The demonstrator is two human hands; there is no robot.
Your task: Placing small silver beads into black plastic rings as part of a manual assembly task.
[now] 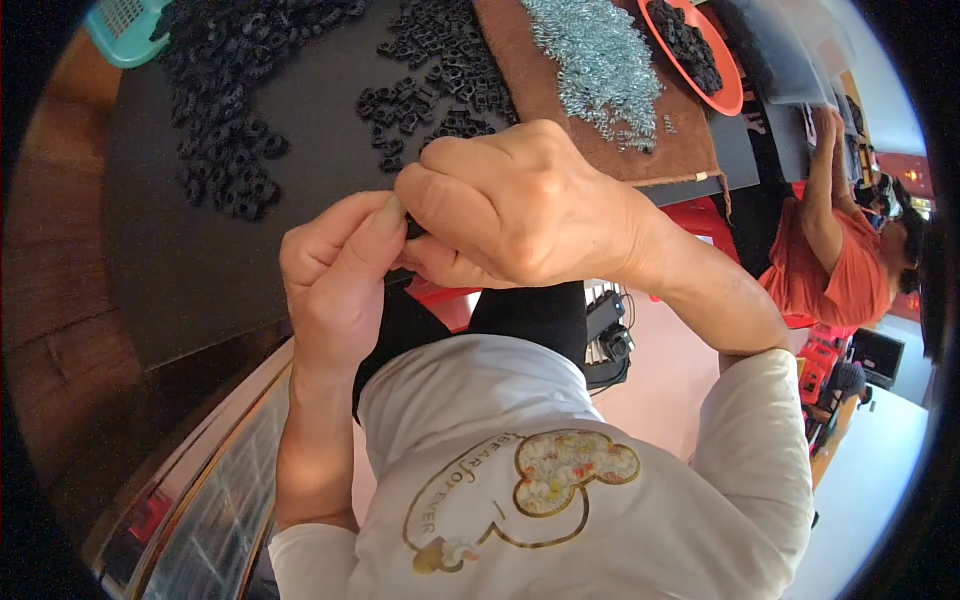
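My left hand (340, 255) and my right hand (515, 205) meet in front of me above the near edge of the dark table, both closed with fingertips together. Between them a small black piece (411, 229) shows only as a sliver; the fingers cover the rest. Just beyond the hands lie loose small black plastic parts (405, 110) with openings in them. A larger heap of black parts (225, 95) spreads at the far left. To the far right, a pile of small silvery metal springs (600, 65) rests on a brown cloth (585, 150).
An orange-red oval tray (733, 95) with black parts stands beyond the springs. A teal plastic basket (120, 45) sits at the far left corner. The dark tabletop (140, 240) ends near my lap. Another person in an orange shirt (835, 265) works at the right, holding clear plastic.
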